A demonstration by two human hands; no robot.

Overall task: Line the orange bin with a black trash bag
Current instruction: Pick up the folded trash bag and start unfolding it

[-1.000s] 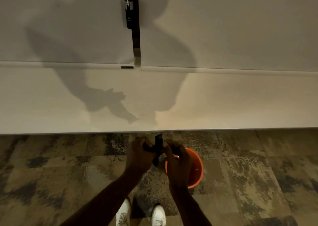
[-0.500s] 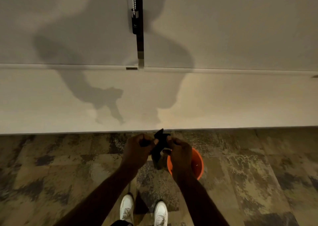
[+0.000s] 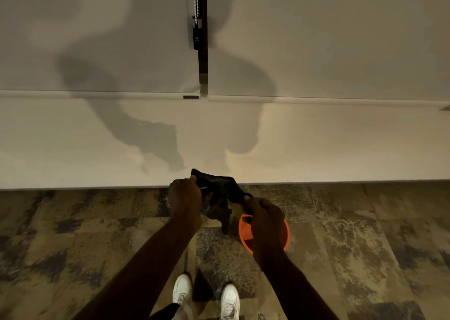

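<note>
right hand (image 3: 264,218) over orange bin (image 3: 244,232), wall (image 3: 316,144) near behind

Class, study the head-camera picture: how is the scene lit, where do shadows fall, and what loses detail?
Head view: dim, warm light, likely from behind the person, whose shadow falls on the pale wall. Head view: the black trash bag goes nearly featureless, while the orange bin stays vivid. Head view: the carpet looks soft toward the lower corners.

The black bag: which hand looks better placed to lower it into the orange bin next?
Probably the right. The right hand pinches one edge of the black bag over the orange bin, while the left hand grips the other edge off to the bin's left, over carpet.
</note>
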